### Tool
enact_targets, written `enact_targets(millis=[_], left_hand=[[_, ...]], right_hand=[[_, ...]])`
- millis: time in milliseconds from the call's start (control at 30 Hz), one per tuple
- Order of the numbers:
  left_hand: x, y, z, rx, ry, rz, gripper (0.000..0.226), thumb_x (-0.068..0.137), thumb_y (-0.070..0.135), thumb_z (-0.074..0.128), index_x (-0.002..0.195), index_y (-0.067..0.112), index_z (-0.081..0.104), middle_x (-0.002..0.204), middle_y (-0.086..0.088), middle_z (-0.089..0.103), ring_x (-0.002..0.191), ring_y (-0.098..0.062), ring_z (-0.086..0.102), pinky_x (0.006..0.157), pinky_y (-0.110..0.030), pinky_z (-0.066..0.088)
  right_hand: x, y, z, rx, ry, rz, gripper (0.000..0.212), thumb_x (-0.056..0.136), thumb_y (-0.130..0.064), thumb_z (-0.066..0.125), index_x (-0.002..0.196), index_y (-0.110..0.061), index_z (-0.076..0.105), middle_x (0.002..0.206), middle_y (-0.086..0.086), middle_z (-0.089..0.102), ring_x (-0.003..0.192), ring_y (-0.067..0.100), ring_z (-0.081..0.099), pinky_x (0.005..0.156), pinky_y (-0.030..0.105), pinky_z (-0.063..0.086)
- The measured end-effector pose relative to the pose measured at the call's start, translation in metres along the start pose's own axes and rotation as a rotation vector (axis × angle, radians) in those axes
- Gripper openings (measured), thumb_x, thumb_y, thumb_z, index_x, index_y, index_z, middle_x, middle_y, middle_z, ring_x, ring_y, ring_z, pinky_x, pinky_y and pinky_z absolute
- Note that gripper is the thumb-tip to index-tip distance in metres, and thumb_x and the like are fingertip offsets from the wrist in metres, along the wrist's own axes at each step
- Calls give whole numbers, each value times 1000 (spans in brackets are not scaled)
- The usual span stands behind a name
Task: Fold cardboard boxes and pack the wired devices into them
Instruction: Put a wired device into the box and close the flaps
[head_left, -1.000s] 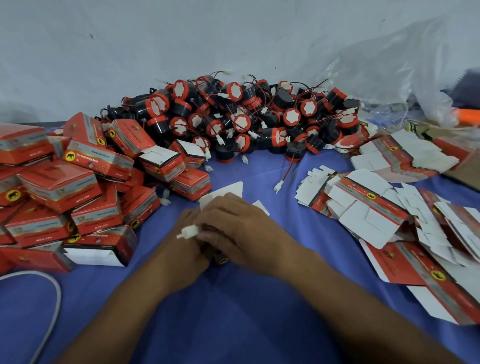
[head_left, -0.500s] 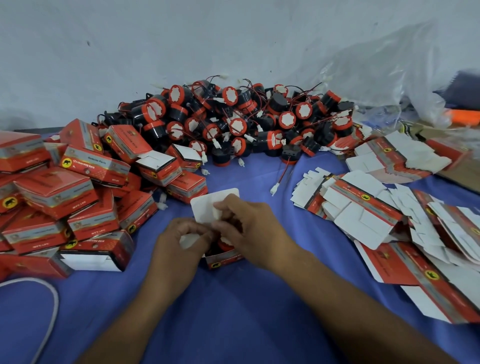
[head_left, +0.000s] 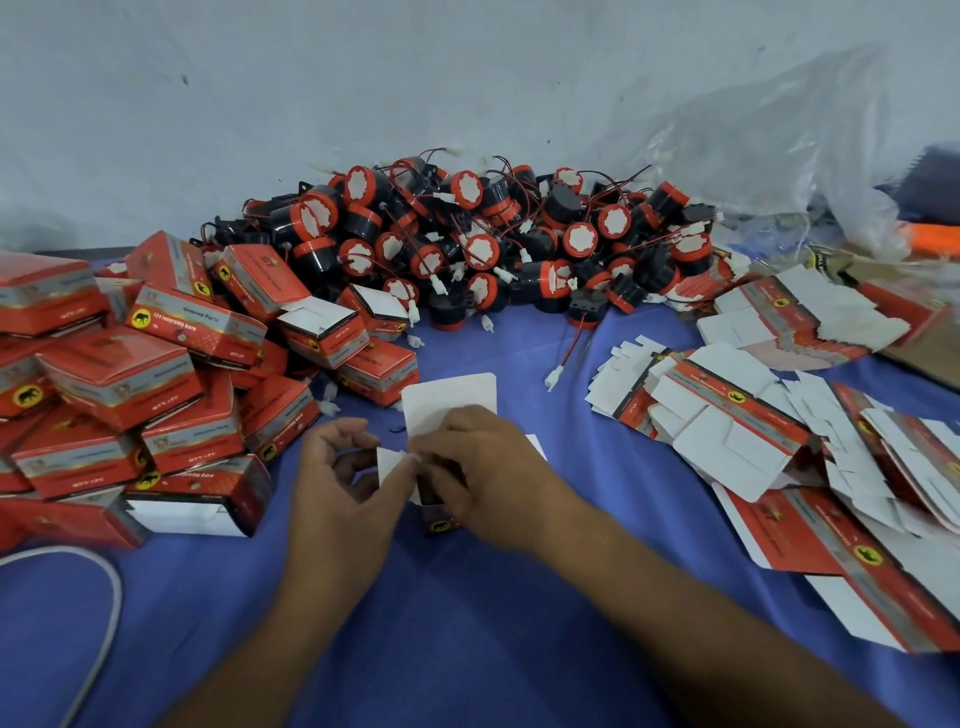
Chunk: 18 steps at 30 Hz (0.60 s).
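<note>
cardboard is being folded at the middle of the view: a small red box (head_left: 440, 522) is held on the blue cloth (head_left: 467, 639) between the two hands, which are close together. its large white lid flap (head_left: 449, 402) is stood up behind the fingers. a small white side flap (head_left: 390, 462) is pinched by the left hand (head_left: 343, 499) between thumb and fingertip, while the box body is gripped from above by the right hand (head_left: 483, 478), fingers curled over the open top. whether a device is inside cannot be told, since the opening is covered.

the box is judged light and thin-walled, easily creased if squeezed; it is best held by its corners and folded along the scored lines, side flaps first, lid tucked last. the wired devices (head_left: 467, 244), heaped at the wall, are judged hard and heavier, with thin red leads that may be snagged, so the plastic body should be taken, not the wire. closed boxes (head_left: 119, 374) are piled at the left, flat blanks (head_left: 727, 415) at the right.
</note>
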<state>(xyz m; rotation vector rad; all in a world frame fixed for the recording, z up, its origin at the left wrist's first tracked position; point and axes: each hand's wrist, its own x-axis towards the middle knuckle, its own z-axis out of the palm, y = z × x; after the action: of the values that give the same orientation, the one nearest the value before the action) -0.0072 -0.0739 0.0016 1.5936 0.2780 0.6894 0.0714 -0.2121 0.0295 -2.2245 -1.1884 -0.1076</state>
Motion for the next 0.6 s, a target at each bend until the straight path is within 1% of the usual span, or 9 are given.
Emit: enact_targets(millis=[67,133,233,300,333,367,433,533,600], left_hand=[[0,0,0,36,-25,20,35,84,0,73,101,26,57,89,5,68,80,-12,70,68,-17,55],[-2,-1,-1,72,-83,56,31,85,4,75,99,28,61,86,7,71,76,-15,70,64,-17,55],[-6,0,0,84,-112,72,22,78,31,74,97,35,63,89,4,71,77,-16,70,64,-19,55],[-6,-1,1,79,-117,65,31,73,42,73,101,33,63,94,3,71,81,-16,70,67,-20,56],[-6,-2,1,69,-117,63,35,72,40,75,104,32,62,97,3,70,84,-17,70,68,-21,56],[-5,-3,1,53,-114,63,38,72,35,77,106,33,60,102,3,69,88,-17,70,70,-21,56],[-4,-5,0,8,-111,60,43,71,31,80,106,38,58,107,3,68,94,-18,70,73,-25,58],[-2,-8,-2,-12,-117,47,49,62,45,87,102,43,59,107,2,68,95,-19,70,76,-33,59],[-3,-9,-3,26,-108,37,51,58,47,88,101,44,61,106,3,69,94,-20,70,79,-40,59]], right_hand=[[0,-2,1,18,56,23,15,98,-23,58,102,-13,68,90,-3,59,88,17,50,77,36,45],[1,-2,1,31,94,97,15,96,-29,60,99,-15,62,84,-8,58,79,16,52,70,36,46],[1,1,-1,107,153,238,17,92,-37,66,92,-22,59,73,-10,62,71,15,59,67,36,52],[1,2,-3,178,179,304,20,89,-40,72,85,-28,57,65,-15,59,66,8,59,64,29,52],[1,1,-4,190,171,312,21,88,-40,73,83,-27,58,64,-15,58,65,7,58,63,27,52],[1,0,-5,191,149,307,22,88,-40,73,81,-25,59,65,-14,59,65,8,58,63,28,52],[2,-2,-7,140,78,264,22,92,-36,69,81,-18,64,73,-6,61,72,15,58,68,36,51],[4,-6,-10,-8,-46,150,30,99,-26,59,81,-7,73,77,0,52,87,26,55,77,39,45],[5,-9,-14,-59,-118,125,35,101,-26,55,83,-4,74,80,5,49,93,31,53,80,41,43]])
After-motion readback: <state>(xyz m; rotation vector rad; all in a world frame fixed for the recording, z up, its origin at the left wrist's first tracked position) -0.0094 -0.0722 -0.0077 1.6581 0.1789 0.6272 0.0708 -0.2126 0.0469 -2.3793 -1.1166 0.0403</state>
